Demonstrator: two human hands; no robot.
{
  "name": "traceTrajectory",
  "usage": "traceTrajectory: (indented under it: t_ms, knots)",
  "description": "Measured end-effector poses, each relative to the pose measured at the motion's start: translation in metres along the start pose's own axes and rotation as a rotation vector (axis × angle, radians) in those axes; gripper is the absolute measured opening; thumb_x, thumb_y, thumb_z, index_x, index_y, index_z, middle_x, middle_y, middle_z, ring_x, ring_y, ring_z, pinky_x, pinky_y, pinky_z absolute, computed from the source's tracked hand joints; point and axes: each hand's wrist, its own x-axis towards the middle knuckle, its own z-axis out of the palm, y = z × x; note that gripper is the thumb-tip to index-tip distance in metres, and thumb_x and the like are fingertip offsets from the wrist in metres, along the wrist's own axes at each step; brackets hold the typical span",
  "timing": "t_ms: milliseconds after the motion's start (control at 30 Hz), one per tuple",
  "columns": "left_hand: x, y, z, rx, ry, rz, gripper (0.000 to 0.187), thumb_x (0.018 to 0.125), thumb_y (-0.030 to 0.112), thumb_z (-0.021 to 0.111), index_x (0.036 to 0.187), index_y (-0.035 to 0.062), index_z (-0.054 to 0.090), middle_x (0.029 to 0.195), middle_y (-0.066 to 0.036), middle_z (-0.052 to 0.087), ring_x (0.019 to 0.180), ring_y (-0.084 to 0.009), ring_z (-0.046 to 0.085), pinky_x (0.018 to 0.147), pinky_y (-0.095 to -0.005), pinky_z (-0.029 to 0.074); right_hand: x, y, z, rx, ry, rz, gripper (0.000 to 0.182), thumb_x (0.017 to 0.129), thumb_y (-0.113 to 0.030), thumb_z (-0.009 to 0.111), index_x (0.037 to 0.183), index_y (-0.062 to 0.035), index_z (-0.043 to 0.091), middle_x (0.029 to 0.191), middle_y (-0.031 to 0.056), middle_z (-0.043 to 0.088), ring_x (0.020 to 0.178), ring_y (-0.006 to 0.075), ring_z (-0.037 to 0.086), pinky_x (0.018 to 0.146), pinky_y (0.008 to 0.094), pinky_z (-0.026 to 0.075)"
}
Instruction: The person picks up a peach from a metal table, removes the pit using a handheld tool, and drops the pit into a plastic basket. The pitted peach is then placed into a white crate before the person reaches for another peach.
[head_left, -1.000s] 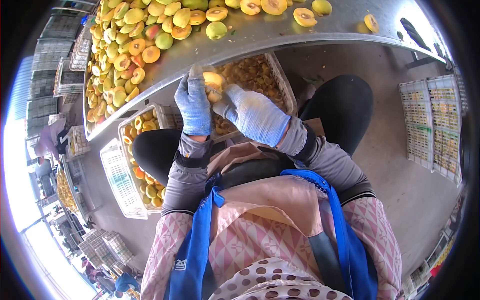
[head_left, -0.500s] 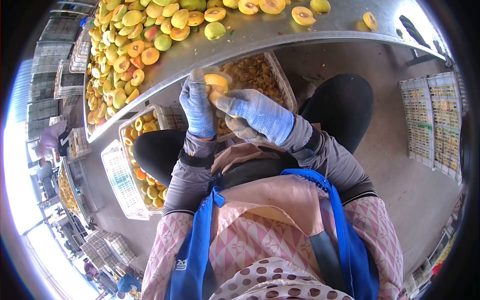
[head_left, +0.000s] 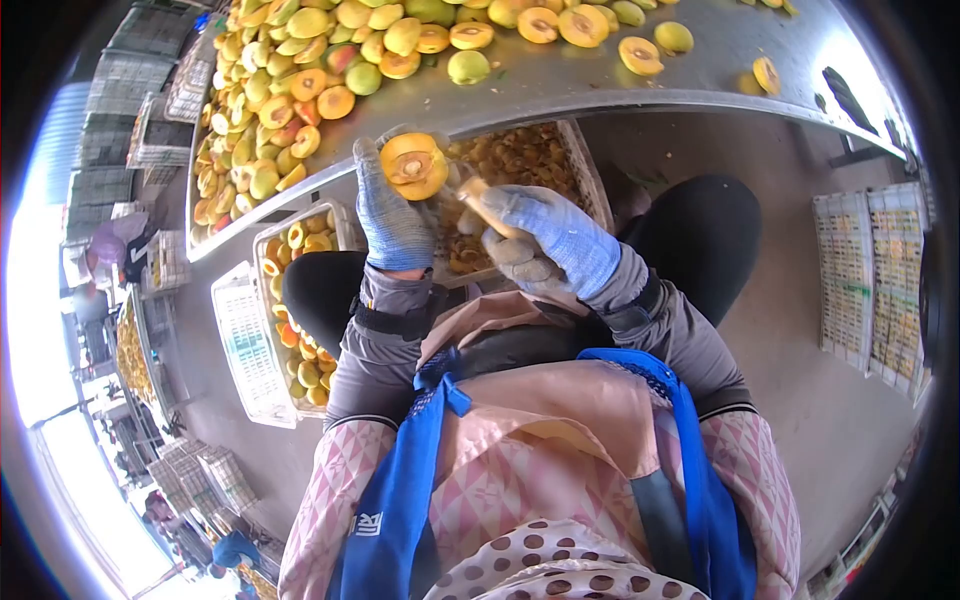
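Note:
In my gloved left hand (head_left: 393, 222) is a halved yellow peach (head_left: 414, 168), its cut face turned up and the pit showing in the middle. My gloved right hand (head_left: 560, 238) is closed around the wooden handle (head_left: 488, 207) of a small tool. The tool's working end points at the peach half and is blurred. Both hands are over my lap, just off the table edge. Below them, a crate (head_left: 585, 165) holds brownish pits and scraps.
A metal table (head_left: 560, 85) carries a heap of peach halves (head_left: 290, 90) on its left. By my left knee stands a crate of peach halves (head_left: 305, 365) with a white crate (head_left: 245, 345) beside it. Stacked crates (head_left: 870, 280) stand at right; people work far left.
The tool in my right hand has drawn back from the peach half. My left hand has turned the cut face up toward me. The view has shifted slightly.

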Motion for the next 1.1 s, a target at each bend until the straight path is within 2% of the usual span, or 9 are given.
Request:
traceTrajectory:
  t_ms: [100,233,367,533,733,800,867,933,1100]
  knots:
    - [0.0,0.002,-0.013,0.099,0.072,0.058,0.051,0.103,0.047,0.041,0.12,0.001,0.054,0.104,-0.017,0.065,0.092,-0.0252,0.064,0.083,-0.0379,0.055,0.012,0.005,0.012,-0.337,0.12,-0.108,0.036,0.099,-0.039,0.056,0.102,-0.003,0.057,0.06,-0.005,0.044,0.044,0.0035,0.037,0.039,0.0187,0.029]
    - [-0.016,0.009,-0.005,0.252,0.045,0.011,0.05,0.104,0.046,0.038,0.117,0.0016,0.057,0.103,-0.011,0.065,0.094,-0.0192,0.064,0.085,-0.0336,0.053,0.043,0.039,-0.006,-1.542,0.399,-0.825,0.031,0.094,-0.031,0.062,0.103,-0.0016,0.054,0.062,0.016,0.06,0.053,0.0326,0.061,0.047,0.0416,0.045]
    - [-0.012,0.012,-0.02,0.638,0.031,0.296,0.05,0.104,0.047,0.039,0.116,0.0016,0.058,0.102,-0.009,0.065,0.092,-0.0176,0.064,0.081,-0.0308,0.054,0.032,0.037,0.0,-1.612,0.6,-0.614,0.028,0.091,-0.026,0.065,0.098,-0.0006,0.055,0.066,0.0213,0.062,0.062,0.041,0.063,0.053,0.0485,0.048]
    - [-0.023,0.035,-0.032,0.36,0.113,0.111,0.047,0.102,0.047,0.044,0.113,0.0048,0.06,0.09,-0.008,0.068,0.068,-0.0143,0.066,0.05,-0.022,0.05,0.028,0.033,0.004,-1.633,0.53,-0.556,0.034,0.091,-0.026,0.064,0.107,0.0035,0.056,0.072,0.0234,0.064,0.066,0.0407,0.064,0.054,0.0474,0.048]
    - [-0.043,0.127,-0.119,0.632,0.14,0.198,0.044,0.103,0.04,0.042,0.11,0.0002,0.061,0.088,-0.009,0.068,0.071,-0.0147,0.064,0.059,-0.0241,0.053,0.03,0.032,-0.003,-1.539,0.428,-0.574,0.029,0.091,-0.025,0.064,0.102,0.001,0.059,0.076,0.0246,0.064,0.073,0.0421,0.065,0.06,0.0459,0.05]
    - [-0.039,0.16,-0.193,0.923,0.347,0.299,0.04,0.103,0.034,0.045,0.113,-0.0004,0.061,0.096,-0.008,0.068,0.08,-0.0143,0.065,0.07,-0.0271,0.055,0.03,0.034,-0.008,-1.528,0.453,-0.641,0.03,0.091,-0.026,0.066,0.101,0.0019,0.06,0.073,0.0241,0.063,0.07,0.0421,0.064,0.058,0.0452,0.049]
    - [-0.035,0.201,-0.302,2.309,0.102,0.687,0.026,0.096,0.013,0.054,0.119,0.0026,0.061,0.103,-0.013,0.066,0.091,-0.0199,0.065,0.08,-0.0314,0.053,0.028,0.034,-0.009,-1.562,0.488,-0.578,0.031,0.091,-0.027,0.066,0.101,0.0021,0.06,0.072,0.024,0.063,0.068,0.0418,0.063,0.057,0.0451,0.049]
    - [-0.025,0.206,-0.324,1.952,0.209,0.325,0.027,0.092,0.017,0.061,0.114,0.0007,0.064,0.096,-0.015,0.067,0.086,-0.0183,0.063,0.076,-0.0326,0.051,0.026,0.032,-0.008,-1.595,0.526,-0.529,0.032,0.091,-0.028,0.067,0.1,0.0015,0.059,0.07,0.0235,0.062,0.066,0.0416,0.063,0.055,0.0452,0.047]
    - [0.053,0.15,-0.159,1.549,0.114,0.366,0.031,0.09,0.022,0.065,0.115,0.0027,0.065,0.104,-0.012,0.067,0.093,-0.0165,0.063,0.083,-0.0276,0.049,0.022,0.011,-0.003,-1.442,0.504,-0.453,0.038,0.093,-0.034,0.061,0.106,0.0003,0.052,0.074,0.0223,0.063,0.07,0.042,0.063,0.063,0.0484,0.05]
